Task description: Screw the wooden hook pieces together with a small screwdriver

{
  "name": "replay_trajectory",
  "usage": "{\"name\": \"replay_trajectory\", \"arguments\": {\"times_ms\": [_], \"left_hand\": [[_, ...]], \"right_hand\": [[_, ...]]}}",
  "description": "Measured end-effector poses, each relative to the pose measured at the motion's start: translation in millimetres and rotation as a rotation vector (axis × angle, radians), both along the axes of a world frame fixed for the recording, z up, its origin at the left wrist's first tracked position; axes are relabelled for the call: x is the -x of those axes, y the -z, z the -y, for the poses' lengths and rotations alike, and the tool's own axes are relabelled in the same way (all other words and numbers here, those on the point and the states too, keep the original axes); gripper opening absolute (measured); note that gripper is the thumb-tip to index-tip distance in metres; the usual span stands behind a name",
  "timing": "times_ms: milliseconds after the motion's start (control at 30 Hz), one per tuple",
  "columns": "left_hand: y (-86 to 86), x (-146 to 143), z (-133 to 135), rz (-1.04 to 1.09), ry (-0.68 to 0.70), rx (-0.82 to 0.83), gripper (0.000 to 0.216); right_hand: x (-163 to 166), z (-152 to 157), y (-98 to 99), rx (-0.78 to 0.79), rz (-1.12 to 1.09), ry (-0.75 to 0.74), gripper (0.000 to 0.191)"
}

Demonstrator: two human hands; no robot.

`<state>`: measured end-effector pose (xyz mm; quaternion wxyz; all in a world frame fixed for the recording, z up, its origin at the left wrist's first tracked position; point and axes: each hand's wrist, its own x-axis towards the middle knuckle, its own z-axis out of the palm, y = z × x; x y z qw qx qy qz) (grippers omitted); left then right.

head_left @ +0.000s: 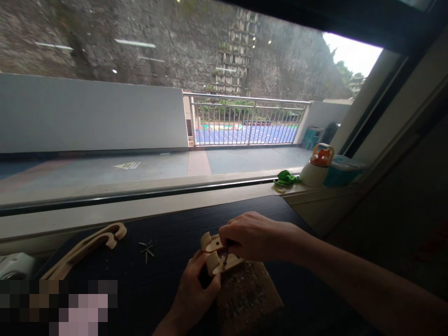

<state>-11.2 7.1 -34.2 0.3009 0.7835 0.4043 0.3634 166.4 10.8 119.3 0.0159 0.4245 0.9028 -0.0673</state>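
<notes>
A pale wooden piece with two rounded, raised ends rests on a rough brown wooden block. Dark round holes show in its upper faces. My left hand grips its near left end between thumb and fingers. Above it, my right hand is closed around a thin dark tool, whose narrow shaft points down at the piece. The tool's upper part is hidden in my fingers, so its kind is unclear. Loose screws or nails lie in a small heap left of my left hand.
Two curved, hook-ended wooden strips lie on the left of the dark table. Along the windowsill stand a white bottle with an orange top, a green cloth and a teal container.
</notes>
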Motion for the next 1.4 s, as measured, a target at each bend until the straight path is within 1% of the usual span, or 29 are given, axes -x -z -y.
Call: {"name": "replay_trajectory", "arguments": {"times_ms": [167, 300, 433, 533, 667, 867, 1067, 1233, 1400], "left_hand": [[2.1, -0.1, 0.1, 0.015, -0.004, -0.026, 0.023], [3.5, -0.4, -0.8, 0.006, -0.006, -0.028, 0.024], [5.1, -0.2, -1.2, 0.006, -0.034, -0.036, 0.025], [6.0, 0.5, -0.8, 0.004, -0.045, -0.035, 0.028], [6.5, 1.1, -0.9, 0.005, -0.038, -0.025, 0.026], [3.4, 0.4, -0.2, 0.009, -0.021, -0.022, 0.024], [3.6, 0.8, 0.3, 0.015, -0.03, -0.039, 0.026], [4.8, 0.7, -0.4, 0.018, -0.037, -0.045, 0.025], [2.4, 0.5, 0.5, 0.024, -0.042, -0.049, 0.025]], "right_hand": [[2.5, -0.7, 5.1, -0.057, 0.038, 0.066, 0.017], [3.2, 2.2, 1.0, -0.074, 0.077, 0.091, 0.02], [5.4, 5.0, -9.6, -0.045, 0.122, 0.064, 0.021], [7.5, 5.0, -14.2, -0.014, 0.143, 0.03, 0.015], [8.6, 2.9, -11.8, -0.006, 0.132, 0.015, 0.014], [7.0, 3.1, -8.1, -0.03, 0.134, 0.042, 0.016], [8.1, 8.6, -14.5, -0.044, 0.169, 0.094, 0.019], [8.5, 10.6, -24.8, -0.031, 0.158, 0.034, 0.017], [8.8, 6.7, -20.8, -0.014, 0.13, 0.009, 0.018]]}}
